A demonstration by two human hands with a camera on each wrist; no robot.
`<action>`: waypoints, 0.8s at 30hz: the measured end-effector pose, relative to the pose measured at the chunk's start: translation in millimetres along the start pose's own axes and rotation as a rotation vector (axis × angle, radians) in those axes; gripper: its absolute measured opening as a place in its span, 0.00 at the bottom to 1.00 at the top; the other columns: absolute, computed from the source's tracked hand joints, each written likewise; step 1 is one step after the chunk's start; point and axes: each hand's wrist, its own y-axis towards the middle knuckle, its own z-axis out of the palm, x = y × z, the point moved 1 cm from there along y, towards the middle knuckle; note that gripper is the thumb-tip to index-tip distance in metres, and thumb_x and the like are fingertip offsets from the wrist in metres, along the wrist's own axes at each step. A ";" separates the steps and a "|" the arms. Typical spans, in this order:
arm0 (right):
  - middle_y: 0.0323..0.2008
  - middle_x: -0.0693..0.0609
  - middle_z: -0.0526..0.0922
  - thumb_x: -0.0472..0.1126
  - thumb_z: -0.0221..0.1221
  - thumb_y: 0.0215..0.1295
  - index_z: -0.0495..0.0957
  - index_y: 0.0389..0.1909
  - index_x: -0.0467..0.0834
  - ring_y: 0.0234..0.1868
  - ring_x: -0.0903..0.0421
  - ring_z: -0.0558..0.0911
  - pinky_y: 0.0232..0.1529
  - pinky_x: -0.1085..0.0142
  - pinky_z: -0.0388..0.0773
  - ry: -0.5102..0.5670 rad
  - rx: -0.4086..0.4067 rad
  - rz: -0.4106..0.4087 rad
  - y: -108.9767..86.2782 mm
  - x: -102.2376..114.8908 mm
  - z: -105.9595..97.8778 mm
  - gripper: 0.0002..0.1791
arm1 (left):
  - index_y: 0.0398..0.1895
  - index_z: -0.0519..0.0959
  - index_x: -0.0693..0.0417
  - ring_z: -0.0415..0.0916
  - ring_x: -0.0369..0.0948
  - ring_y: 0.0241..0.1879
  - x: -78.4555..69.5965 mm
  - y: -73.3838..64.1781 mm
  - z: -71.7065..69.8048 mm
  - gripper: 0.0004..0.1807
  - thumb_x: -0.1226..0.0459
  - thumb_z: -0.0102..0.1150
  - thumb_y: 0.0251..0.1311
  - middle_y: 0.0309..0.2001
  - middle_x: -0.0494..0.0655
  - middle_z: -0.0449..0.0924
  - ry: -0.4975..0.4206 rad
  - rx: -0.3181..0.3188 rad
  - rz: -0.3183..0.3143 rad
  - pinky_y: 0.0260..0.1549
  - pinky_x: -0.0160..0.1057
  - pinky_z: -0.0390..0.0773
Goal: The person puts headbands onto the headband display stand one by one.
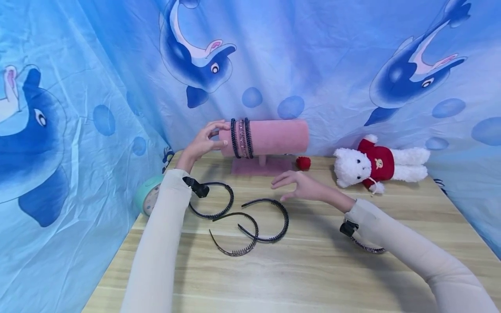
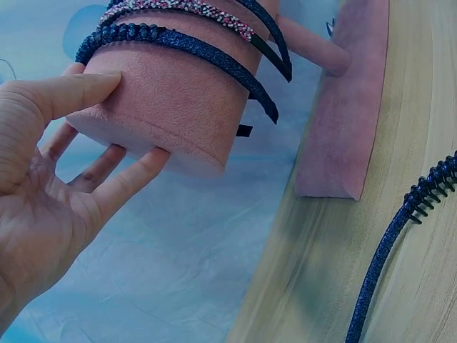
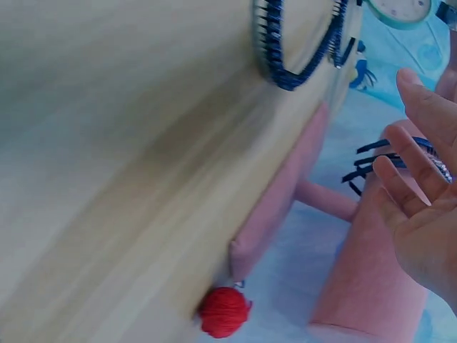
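A pink headband stand (image 1: 279,135), a padded roll on a post and flat base, carries three headbands near its left end. The middle one is a pink sparkly headband (image 2: 186,7); a dark beaded headband (image 2: 178,43) sits nearest the end. My left hand (image 1: 203,140) holds that left end, thumb on the near side and other fingers round the end and behind. My right hand (image 1: 298,184) hovers in front of the stand's base, fingers spread and holding nothing. Below it on the table lies a dark headband (image 1: 287,221), with a brown toothed headband (image 1: 236,253) beside it.
Another dark headband (image 1: 232,198) lies by my left wrist, and a headband (image 1: 368,248) shows partly under my right forearm. A mint round clock (image 1: 145,195) stands at the left edge. A red yarn ball (image 1: 303,163) and a white teddy bear (image 1: 381,163) lie toward the back.
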 end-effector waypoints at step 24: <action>0.49 0.47 0.88 0.34 0.74 0.51 0.89 0.46 0.42 0.55 0.48 0.77 0.60 0.51 0.79 -0.101 0.161 -0.158 -33.6 -1.4 34.6 0.18 | 0.66 0.72 0.59 0.54 0.55 0.78 -8.3 -3.8 2.1 0.28 0.76 0.62 0.61 0.82 0.45 0.48 0.003 -0.009 -0.015 0.63 0.58 0.79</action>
